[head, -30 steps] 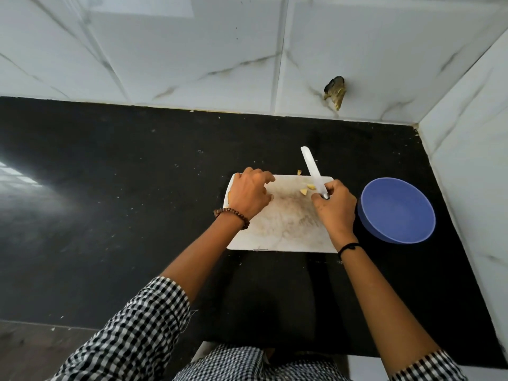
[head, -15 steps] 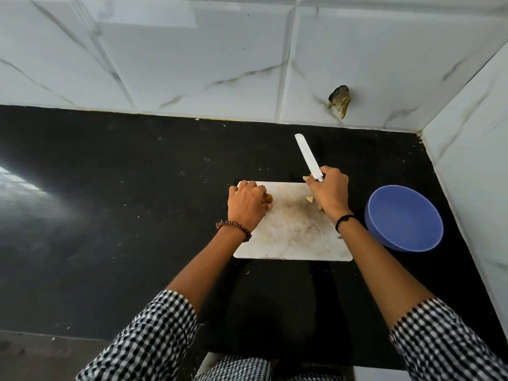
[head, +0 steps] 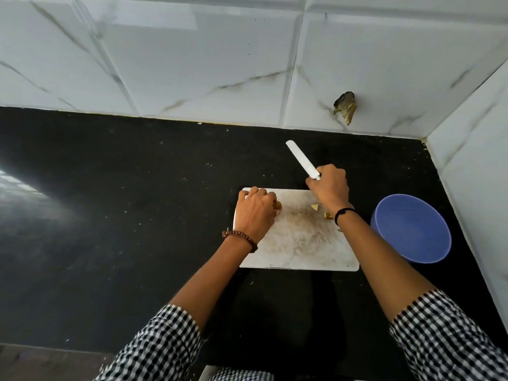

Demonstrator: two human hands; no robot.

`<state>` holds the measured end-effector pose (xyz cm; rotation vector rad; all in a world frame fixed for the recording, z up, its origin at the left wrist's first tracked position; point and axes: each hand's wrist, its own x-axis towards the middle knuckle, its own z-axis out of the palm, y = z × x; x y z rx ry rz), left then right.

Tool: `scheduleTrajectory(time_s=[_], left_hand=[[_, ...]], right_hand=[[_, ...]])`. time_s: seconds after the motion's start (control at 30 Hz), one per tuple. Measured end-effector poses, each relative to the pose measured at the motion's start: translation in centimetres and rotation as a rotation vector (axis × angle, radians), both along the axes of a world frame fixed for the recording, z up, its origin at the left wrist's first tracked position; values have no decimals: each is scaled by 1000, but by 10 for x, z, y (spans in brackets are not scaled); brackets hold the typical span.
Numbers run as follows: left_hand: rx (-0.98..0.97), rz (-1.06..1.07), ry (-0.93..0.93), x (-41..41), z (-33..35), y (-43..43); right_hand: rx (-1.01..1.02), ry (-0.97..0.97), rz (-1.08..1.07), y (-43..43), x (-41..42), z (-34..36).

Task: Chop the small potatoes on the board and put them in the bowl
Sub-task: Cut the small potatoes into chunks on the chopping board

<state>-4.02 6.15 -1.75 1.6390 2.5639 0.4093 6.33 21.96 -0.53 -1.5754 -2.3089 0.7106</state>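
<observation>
A white cutting board (head: 299, 243) lies on the black counter. My left hand (head: 255, 213) rests at the board's left edge, its fingers curled over a small brown potato (head: 278, 206) that is mostly hidden. My right hand (head: 328, 187) grips a white knife (head: 301, 158) over the board's far right corner, the blade pointing away to the upper left. Two cut potato pieces (head: 397, 207) lie on the board just beneath my right wrist. A blue bowl (head: 412, 229) stands to the right of the board.
The black counter (head: 123, 202) stretches wide to the left. White marble tile walls close the back and the right side, right behind the bowl. A broken hole (head: 345, 107) shows in the back wall.
My right hand moved the knife away from me, from the middle of the board to its far right corner. My left hand stayed at the left edge on the potato.
</observation>
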Motion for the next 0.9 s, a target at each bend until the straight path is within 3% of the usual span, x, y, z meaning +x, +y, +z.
scheduleTrajectory(time_s=[0.1,0.37,0.6,0.9], left_hand=[[43,-5,-21,3,0,1],[72,-36,-171,17,-2,-2],[72,-87,-195,26,-4,-9],[104,-54,-182,51,-13,-22]], right_hand=[[42,53,-34,-5,13,7],[25,-26,-23,-26,65,-4],[53,69,-11,-41,78,4],[-294,178,3,-101,96,3]])
